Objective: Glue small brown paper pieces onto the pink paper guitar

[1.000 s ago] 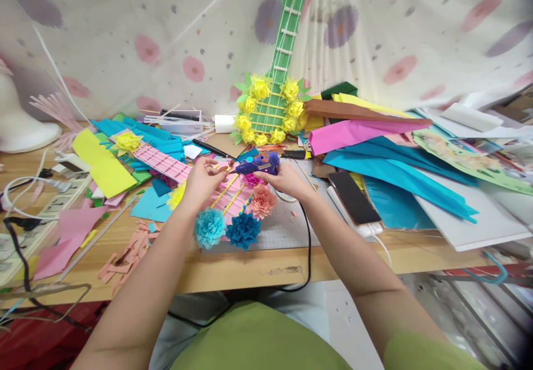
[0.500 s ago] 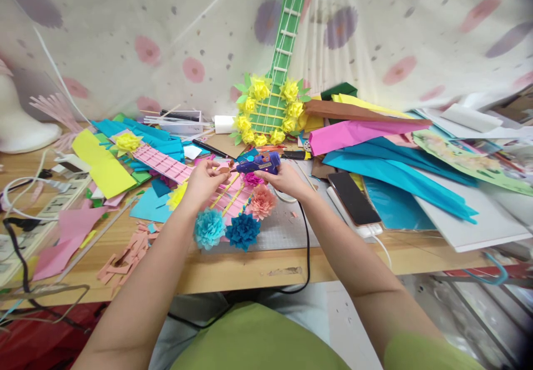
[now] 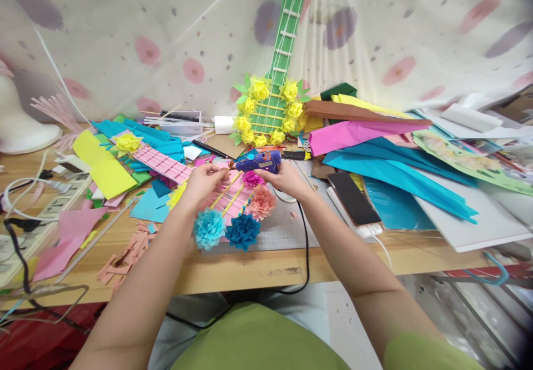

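My right hand [image 3: 285, 179] grips the glue gun [image 3: 262, 162], left hand [image 3: 205, 182] pinches a small brown piece [image 3: 231, 164]; best keep fingertips [image 3: 225, 175] off the nozzle [image 3: 238, 166].

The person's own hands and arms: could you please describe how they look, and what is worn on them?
The left hand and the right hand are bare, with nothing worn visible on the fingers or wrists. Both forearms are uncovered. A plain olive-green sleeve shows on the right upper arm, matching the shirt; no left sleeve is in view.
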### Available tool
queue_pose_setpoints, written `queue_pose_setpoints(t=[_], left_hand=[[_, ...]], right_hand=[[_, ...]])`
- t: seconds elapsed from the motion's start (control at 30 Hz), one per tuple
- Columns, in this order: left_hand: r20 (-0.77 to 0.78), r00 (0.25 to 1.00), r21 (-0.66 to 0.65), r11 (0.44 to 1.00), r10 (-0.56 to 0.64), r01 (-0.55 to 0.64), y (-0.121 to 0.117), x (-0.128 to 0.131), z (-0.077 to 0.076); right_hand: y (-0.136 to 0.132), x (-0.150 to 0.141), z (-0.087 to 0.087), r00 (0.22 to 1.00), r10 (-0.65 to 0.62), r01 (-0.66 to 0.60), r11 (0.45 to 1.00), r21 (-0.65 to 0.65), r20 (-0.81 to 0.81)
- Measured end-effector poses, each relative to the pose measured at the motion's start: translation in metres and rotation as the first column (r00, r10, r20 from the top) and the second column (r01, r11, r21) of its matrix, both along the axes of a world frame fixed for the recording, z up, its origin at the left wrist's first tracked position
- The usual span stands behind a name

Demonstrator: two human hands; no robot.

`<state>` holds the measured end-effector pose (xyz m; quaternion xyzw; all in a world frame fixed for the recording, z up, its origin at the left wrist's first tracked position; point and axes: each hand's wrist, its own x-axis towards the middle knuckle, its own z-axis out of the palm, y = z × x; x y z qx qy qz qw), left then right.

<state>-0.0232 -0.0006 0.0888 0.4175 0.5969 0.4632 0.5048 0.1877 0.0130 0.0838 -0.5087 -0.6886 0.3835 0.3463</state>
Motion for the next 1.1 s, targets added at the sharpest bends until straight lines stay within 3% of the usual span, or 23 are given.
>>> queue_pose_setpoints(t=[0.63,0.83,0.97,1.1], left_hand=[[-0.025,1.000,-0.028,1.000,0.003,-0.003,-0.005,0.004,0.009],[-0.023,1.000,-0.029,1.000,-0.004,0.004,-0.009,0.008,0.014],[-0.005,0.999,-0.018,0.999,-0.042,0.042,-0.009,0.006,0.013],[0.029,0.999,0.053,0.998,-0.044,0.042,-0.001,-0.004,0.008]], right_hand=[[0.007,0.000,-0.007,0.999,-0.028,0.027,0.999,0.026,0.034],[0.003,-0.001,-0.003,0.999,-0.037,0.036,0.999,0.026,0.022],[0.006,0.008,0.000,0.991,-0.136,0.135,0.991,0.016,0.022],[0.019,0.036,-0.007,0.939,-0.338,0.342,0.938,0.061,-0.056]])
